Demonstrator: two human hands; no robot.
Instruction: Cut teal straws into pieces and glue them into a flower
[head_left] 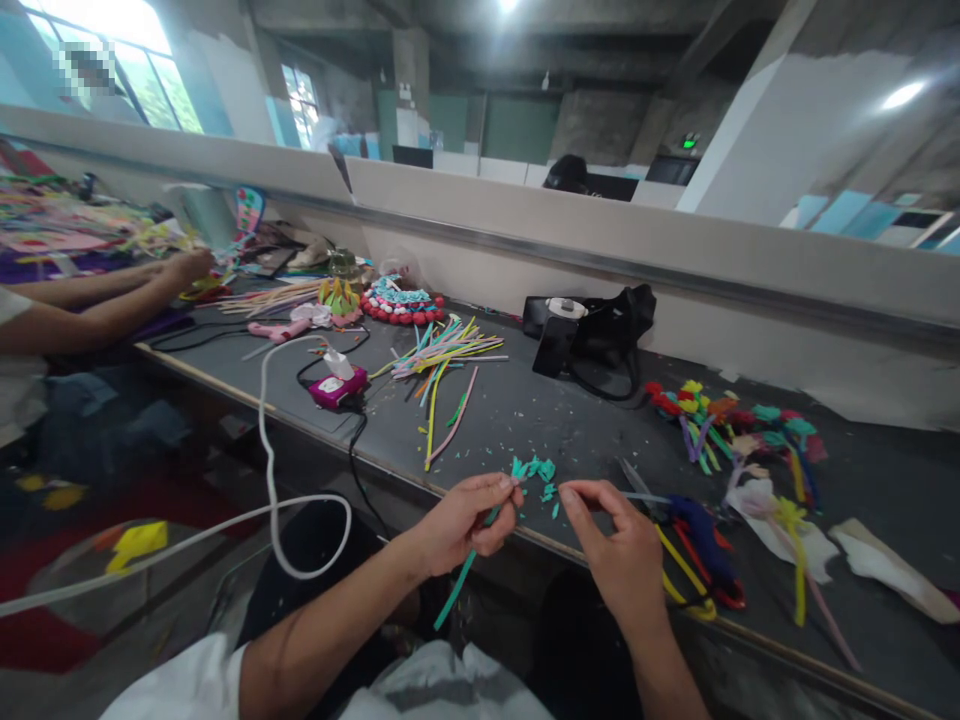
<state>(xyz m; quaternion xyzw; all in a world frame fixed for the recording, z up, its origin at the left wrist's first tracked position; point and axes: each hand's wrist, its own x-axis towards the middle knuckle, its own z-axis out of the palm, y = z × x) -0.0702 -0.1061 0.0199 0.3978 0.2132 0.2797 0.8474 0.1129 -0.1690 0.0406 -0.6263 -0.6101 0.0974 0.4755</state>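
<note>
My left hand is closed round a teal pipe cleaner that hangs down past the edge of the dark table. Its curled teal tip sits just above my fingertips. My right hand pinches thumb and forefinger together close to that tip, on something too small to make out. Teal scraps lie on the table right behind both hands.
Scissors and a blue and red tool lie by my right hand. Loose pipe cleaners, a pink glue gun, a magenta box, a black bag and coloured flowers sit further back. Another person's arms rest at left.
</note>
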